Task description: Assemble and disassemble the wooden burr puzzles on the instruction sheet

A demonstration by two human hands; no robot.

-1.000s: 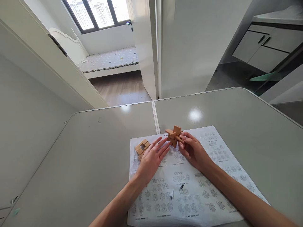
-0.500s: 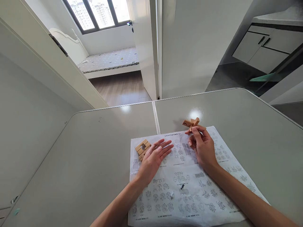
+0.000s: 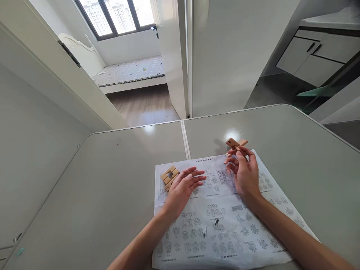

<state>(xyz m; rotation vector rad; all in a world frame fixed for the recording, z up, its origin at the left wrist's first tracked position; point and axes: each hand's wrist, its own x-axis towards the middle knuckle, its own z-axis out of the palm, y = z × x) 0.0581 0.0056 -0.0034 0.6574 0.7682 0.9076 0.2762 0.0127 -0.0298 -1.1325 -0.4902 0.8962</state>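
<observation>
My right hand [image 3: 244,170] pinches an interlocking wooden puzzle [image 3: 234,143] of crossed bars, raised near the top edge of the paper. One flat bar of it carries a dark mark. My left hand [image 3: 185,187] rests palm inward over the paper with its fingers stretched out and nothing in them. Just left of its fingers lies a second wooden block puzzle [image 3: 169,175], square with a gap in its middle; the hand partly covers it, and whether they touch I cannot tell. Under both hands spreads a printed instruction sheet [image 3: 222,240] full of small line diagrams.
The sheet lies on a grey-green table [image 3: 112,187] with a pale seam [image 3: 185,140] across it. Small dark bits [image 3: 216,222] sit on the paper. Beyond the table are an open door [image 3: 173,56], a bed [image 3: 132,71] and white cabinets [image 3: 315,56].
My right hand has shifted slightly right and turned the wooden puzzle, so its marked bar now faces me more. My left hand has barely moved.
</observation>
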